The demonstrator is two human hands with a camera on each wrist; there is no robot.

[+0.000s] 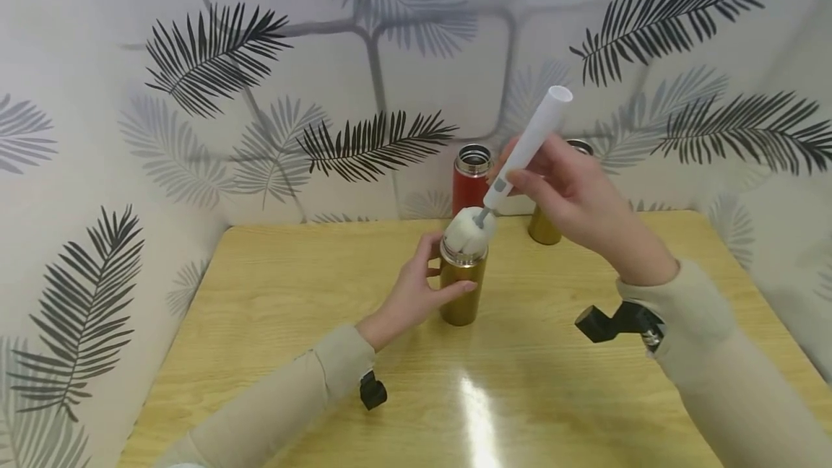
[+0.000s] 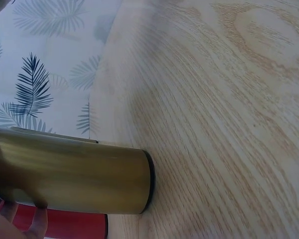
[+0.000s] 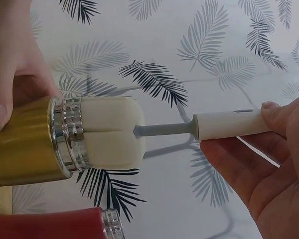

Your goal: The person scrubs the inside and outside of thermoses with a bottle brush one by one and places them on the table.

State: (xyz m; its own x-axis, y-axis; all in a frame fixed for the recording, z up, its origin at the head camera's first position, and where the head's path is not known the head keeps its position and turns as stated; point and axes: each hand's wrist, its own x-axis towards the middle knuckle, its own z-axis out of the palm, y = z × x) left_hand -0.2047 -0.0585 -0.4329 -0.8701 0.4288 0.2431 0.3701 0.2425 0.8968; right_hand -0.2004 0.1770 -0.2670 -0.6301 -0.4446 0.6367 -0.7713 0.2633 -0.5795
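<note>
head view: upright gold metal flask (image 1: pixel 462 287) near the middle of the pale wooden table (image 1: pixel 273 295), gripped round its body by the left hand (image 1: pixel 416 291), thumb and fingers curled about it. white foam brush head (image 1: pixel 466 231) half sunk in the flask's silver mouth. long white plastic brush handle (image 1: pixel 528 144) slanting up to the right, pinched between thumb and fingers of the right hand (image 1: pixel 572 193). red metal flask (image 1: pixel 471 179) and a second gold flask (image 1: pixel 544 226) standing open behind, near the leaf-patterned wall.

left wrist view: gold flask (image 2: pixel 74 177) seen sideways, base on the table (image 2: pixel 224 99), fingertips just visible at the lower edge.

right wrist view: foam head (image 3: pixel 112 132) wedged in the threaded rim, thin grey stem leading to the handle (image 3: pixel 229 124).

probably smooth, slippery steel, so best held at mid-body; foam soft and squashy, handle stiff and light.
</note>
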